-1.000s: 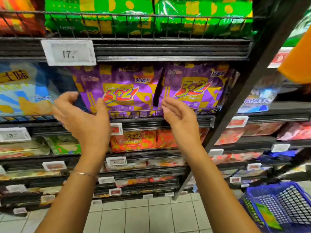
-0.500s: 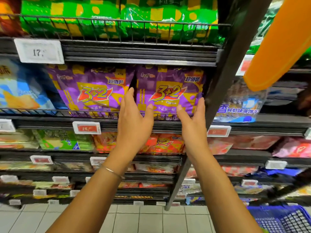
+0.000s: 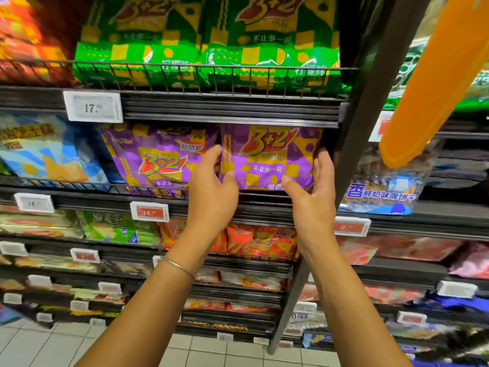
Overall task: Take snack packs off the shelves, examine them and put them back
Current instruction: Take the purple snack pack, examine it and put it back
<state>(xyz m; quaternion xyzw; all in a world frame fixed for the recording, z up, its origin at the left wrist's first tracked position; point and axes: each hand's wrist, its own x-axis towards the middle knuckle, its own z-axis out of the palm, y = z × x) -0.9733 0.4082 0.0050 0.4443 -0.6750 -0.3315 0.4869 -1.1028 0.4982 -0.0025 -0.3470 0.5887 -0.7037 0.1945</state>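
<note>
A purple and yellow "3+2" snack pack (image 3: 267, 157) stands at the right end of the middle shelf (image 3: 264, 205), lifted a little above the wire rail. My left hand (image 3: 211, 189) grips its left edge, fingers curled behind it and thumb on the front. My right hand (image 3: 315, 192) grips its right edge, thumb on the lower front. A second purple "3+2" pack (image 3: 156, 160) stands just to its left.
Green "3+2" packs (image 3: 206, 41) fill the shelf above behind a wire rail. A blue pack (image 3: 45, 152) sits at the left, orange-red packs (image 3: 262, 241) below. A dark upright post (image 3: 362, 133) stands right of my hands. An orange object (image 3: 436, 83) hangs at top right.
Both hands have gone from open in front of the shelf to closing on the sides of the right purple pack, which now sits higher and nearer.
</note>
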